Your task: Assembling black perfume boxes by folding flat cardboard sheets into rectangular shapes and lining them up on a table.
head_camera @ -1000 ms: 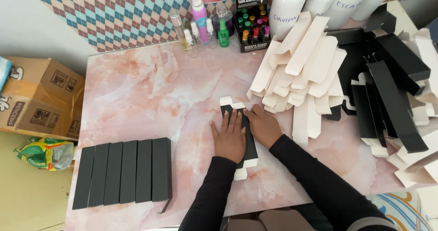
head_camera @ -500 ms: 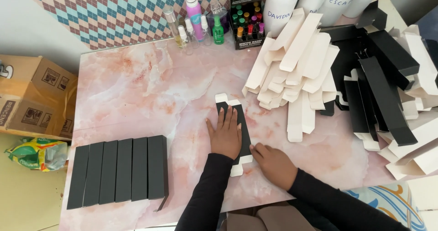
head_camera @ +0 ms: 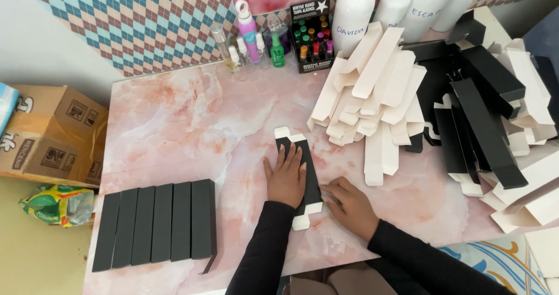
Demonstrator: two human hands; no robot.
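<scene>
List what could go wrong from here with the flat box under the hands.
1. The left hand presses the flat black box while the right hand works its edge; uneven pressure could skew the crease.
2. The leaning cream stack lies close by the right; a sweeping arm might topple it.
3. The finished row of black boxes sits near the table edge and could be knocked off.

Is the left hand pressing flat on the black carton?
Yes, the left hand lies palm down on the flat black carton on the marble table.
</scene>
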